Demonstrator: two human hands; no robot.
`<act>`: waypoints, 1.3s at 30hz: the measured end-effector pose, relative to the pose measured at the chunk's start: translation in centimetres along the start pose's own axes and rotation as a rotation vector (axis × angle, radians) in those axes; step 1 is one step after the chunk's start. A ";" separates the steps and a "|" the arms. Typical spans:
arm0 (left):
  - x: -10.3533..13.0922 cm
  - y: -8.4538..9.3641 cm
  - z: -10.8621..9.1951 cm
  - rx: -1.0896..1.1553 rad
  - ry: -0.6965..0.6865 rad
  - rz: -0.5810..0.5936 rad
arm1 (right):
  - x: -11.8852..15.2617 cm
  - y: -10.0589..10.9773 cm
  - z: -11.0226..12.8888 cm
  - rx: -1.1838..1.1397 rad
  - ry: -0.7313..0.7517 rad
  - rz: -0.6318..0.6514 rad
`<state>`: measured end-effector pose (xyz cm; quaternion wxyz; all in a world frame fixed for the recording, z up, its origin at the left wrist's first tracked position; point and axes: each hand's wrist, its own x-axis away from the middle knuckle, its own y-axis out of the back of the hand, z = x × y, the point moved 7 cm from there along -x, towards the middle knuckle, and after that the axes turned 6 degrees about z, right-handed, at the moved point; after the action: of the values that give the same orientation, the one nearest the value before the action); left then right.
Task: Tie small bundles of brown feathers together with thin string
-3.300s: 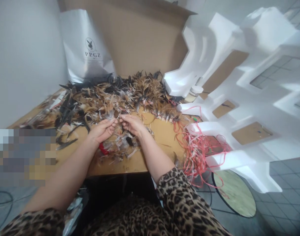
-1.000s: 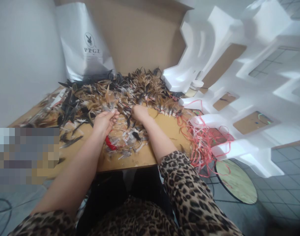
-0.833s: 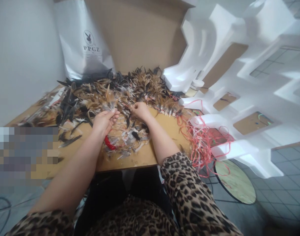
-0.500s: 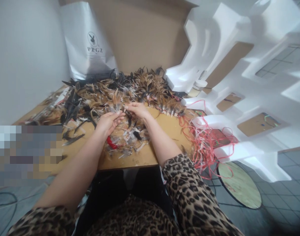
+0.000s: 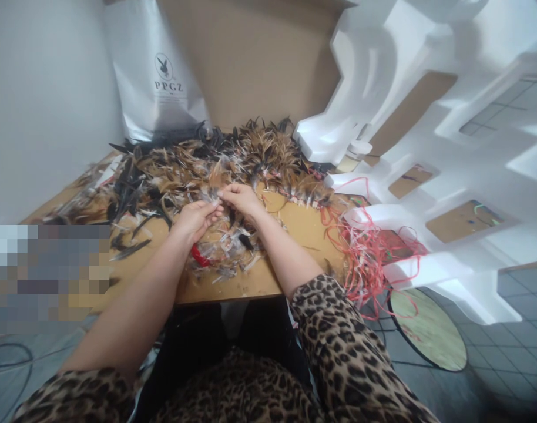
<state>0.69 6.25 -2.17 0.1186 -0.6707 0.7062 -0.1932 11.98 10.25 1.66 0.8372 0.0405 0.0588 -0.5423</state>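
Note:
My left hand [image 5: 197, 218] pinches the base of a small bunch of brown and grey feathers [image 5: 216, 176], whose tips point up and away from me. At the same base, the closed fingertips of my right hand [image 5: 241, 198] meet those of the left. Behind both hands lies a wide heap of brown and black feathers [image 5: 171, 161]. Loose white quills and scraps [image 5: 233, 252] are scattered beneath my wrists on the yellowish table [image 5: 304, 223]. A red tie [image 5: 200, 256] lies by my left wrist.
A silver bag [image 5: 163, 35] stands at the back left. White foam packing pieces [image 5: 445, 200] rise on the right, with a lidded jar [image 5: 359, 150] among them. Tangled red string [image 5: 361, 264] hangs over the table's right edge, near a round stool [image 5: 429, 329].
My right fingertips have shifted slightly left and down onto the bunch's base. The feathers in my hands now stand more upright and show more clearly.

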 end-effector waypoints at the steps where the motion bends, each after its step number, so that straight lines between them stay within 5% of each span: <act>1: 0.0 0.2 -0.2 0.003 -0.013 -0.017 | -0.1 0.5 0.0 0.034 0.000 -0.023; 5: 0.1 0.9 -1.1 0.058 -0.079 -0.111 | -0.4 4.3 0.1 0.336 0.042 -0.240; 9: 0.3 1.2 -1.6 0.081 -0.107 -0.167 | -0.4 6.2 0.0 0.767 -0.003 -0.293; 21: 0.2 1.6 -1.5 0.085 -0.127 -0.167 | 0.1 2.6 -0.5 1.337 -0.092 -0.145; 25: 0.2 1.5 -1.5 0.089 -0.119 -0.171 | -0.1 4.3 -0.6 1.066 -0.138 -0.190; 29: 0.2 1.2 -1.4 0.089 -0.109 -0.153 | 0.0 5.3 -0.7 0.358 -0.161 -0.162; 33: 0.1 1.0 -1.1 0.112 -0.074 -0.118 | 0.2 3.3 -0.8 -0.187 -0.222 -0.040; 39: 0.0 0.5 -0.8 0.147 -0.026 -0.057 | 0.2 -0.5 -1.2 -0.379 -0.194 -0.008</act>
<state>-0.10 6.31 -1.69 0.1714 -0.6824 0.6692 -0.2391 11.52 10.00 0.47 0.8292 -0.1703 0.0790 -0.5264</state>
